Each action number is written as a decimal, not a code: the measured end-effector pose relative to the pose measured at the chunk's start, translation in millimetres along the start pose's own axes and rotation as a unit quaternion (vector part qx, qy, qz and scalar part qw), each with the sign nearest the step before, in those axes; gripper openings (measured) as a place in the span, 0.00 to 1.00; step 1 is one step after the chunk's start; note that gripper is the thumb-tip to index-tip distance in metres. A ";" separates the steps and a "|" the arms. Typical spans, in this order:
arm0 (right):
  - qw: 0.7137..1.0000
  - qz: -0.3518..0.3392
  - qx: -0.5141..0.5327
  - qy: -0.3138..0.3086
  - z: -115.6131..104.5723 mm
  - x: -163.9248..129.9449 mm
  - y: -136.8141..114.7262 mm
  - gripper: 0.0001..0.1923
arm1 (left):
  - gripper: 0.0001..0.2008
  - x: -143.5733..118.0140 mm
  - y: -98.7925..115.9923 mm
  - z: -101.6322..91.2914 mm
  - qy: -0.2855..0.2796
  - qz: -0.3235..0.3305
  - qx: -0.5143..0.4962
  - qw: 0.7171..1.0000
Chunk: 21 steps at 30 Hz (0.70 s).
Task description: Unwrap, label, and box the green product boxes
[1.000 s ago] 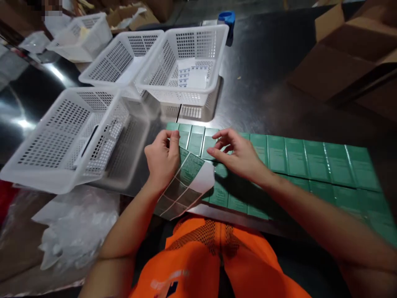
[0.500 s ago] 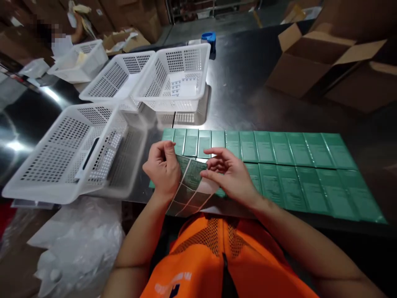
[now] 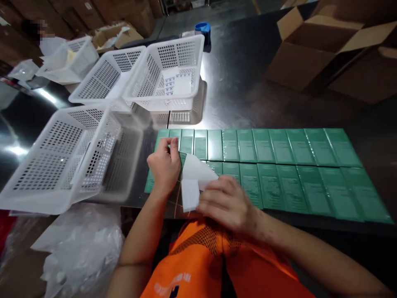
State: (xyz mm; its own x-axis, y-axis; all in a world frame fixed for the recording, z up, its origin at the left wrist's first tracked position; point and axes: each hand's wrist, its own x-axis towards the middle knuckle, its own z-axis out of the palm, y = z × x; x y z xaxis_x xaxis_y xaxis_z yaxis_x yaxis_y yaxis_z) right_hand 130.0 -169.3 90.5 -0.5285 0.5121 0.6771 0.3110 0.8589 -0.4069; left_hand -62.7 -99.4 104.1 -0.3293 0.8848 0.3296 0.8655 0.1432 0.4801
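Held in front of my vest is a sheet of dark stickers [image 3: 198,169], bent over so that much of its white backing faces up. My left hand [image 3: 164,165] is closed in a pinch on the sheet's upper left edge. My right hand [image 3: 228,203] curls over the folded right part of the sheet, its fingertips partly hidden. Beyond and beside the hands lie two rows of flat green packs [image 3: 273,182] in shiny wrap, side by side on the metal table. The hands and sheet cover some packs at the left.
White perforated baskets stand left: a near basket [image 3: 66,153] holding something flat, and a far basket [image 3: 167,74] with white printed sheets. A blue object [image 3: 203,31] stands behind. Open cardboard boxes [image 3: 310,49] are at the right. A plastic bag [image 3: 83,244] hangs below the table edge. Another person is far left.
My right hand has moved down and closed on the sheet, bending it over so its white backing shows. My left hand keeps its pinch. The view has shifted slightly.
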 end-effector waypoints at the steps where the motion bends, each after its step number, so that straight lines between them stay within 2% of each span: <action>1: 0.998 -0.023 0.061 -0.021 -7.7 0.0 -1.9 0.09 | 0.17 3.9 -2.0 1.9 0.003 0.000 0.002 1.000; 3: 0.985 0.018 0.167 -0.038 -27.9 5.9 3.1 0.07 | 0.18 10.6 -4.9 4.7 -0.024 0.011 -0.018 0.999; 5: 0.969 0.146 0.200 -0.006 -48.8 17.9 23.2 0.03 | 0.20 13.9 -3.9 6.6 -0.119 0.036 -0.079 0.989; 8: 0.916 0.345 0.202 0.034 -65.7 37.4 73.6 0.06 | 0.23 12.4 5.5 9.9 -0.309 0.057 -0.170 0.934; 10: 0.881 0.410 0.234 0.028 -64.0 45.8 106.2 0.12 | 0.24 9.5 13.3 13.6 -0.388 0.058 -0.187 0.901; 12: 0.859 0.437 0.266 0.016 -55.2 49.5 128.9 0.14 | 0.22 7.3 18.8 19.0 -0.425 0.059 -0.179 0.885; 15: 0.841 0.467 0.274 -0.009 -39.3 49.4 143.9 0.10 | 0.18 6.2 21.2 29.8 -0.435 0.061 -0.154 0.885; 16: 0.844 0.471 0.255 -0.016 -34.9 48.7 146.2 0.08 | 0.17 6.3 21.1 33.8 -0.432 0.060 -0.144 0.888; 18: 0.869 0.462 0.175 -0.030 -27.8 47.1 150.3 0.06 | 0.18 6.9 20.7 41.9 -0.435 0.049 -0.131 0.889; 21: 0.895 0.437 0.055 -0.070 -20.3 44.4 158.2 0.03 | 0.18 8.3 21.4 53.1 -0.459 0.025 -0.112 0.881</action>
State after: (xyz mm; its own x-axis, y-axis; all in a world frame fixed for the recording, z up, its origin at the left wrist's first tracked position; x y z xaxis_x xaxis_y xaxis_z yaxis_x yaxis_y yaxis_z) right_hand 171.8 -10.6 68.7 -0.2187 0.9757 -0.0099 0.5780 0.1214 -0.8069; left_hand -26.9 -65.5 73.9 0.2393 0.8882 -0.3922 0.7404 0.0944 0.6655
